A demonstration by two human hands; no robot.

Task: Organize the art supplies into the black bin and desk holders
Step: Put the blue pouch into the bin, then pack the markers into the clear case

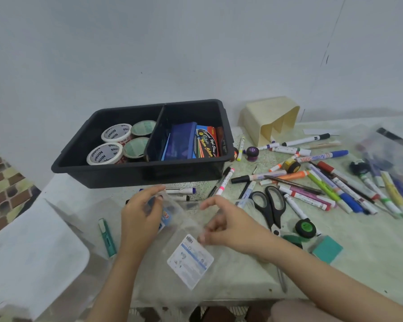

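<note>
A clear plastic bag (pixel 184 233) with a white label lies at the table's front, and both hands hold it. My left hand (pixel 140 219) grips its upper left edge. My right hand (pixel 221 226) pinches its right side near the label. Something small and blue shows inside the bag under my left hand. Behind the hands stands the black bin (pixel 116 175): tape rolls (pixel 115 133) fill its left part, boxes and packets (pixel 191 142) its right. A cream desk holder (pixel 265 117) lies tipped over at the back right. Many markers and pens (pixel 323 182) are scattered to the right.
Black-handled scissors (pixel 270 205) lie right of my right hand. A green-hubbed tape roll (pixel 306 227) and a teal block (pixel 327 249) sit near the front right. A green highlighter (pixel 107 237) lies left of my left arm. A white lid (pixel 33 259) overhangs the table's left front.
</note>
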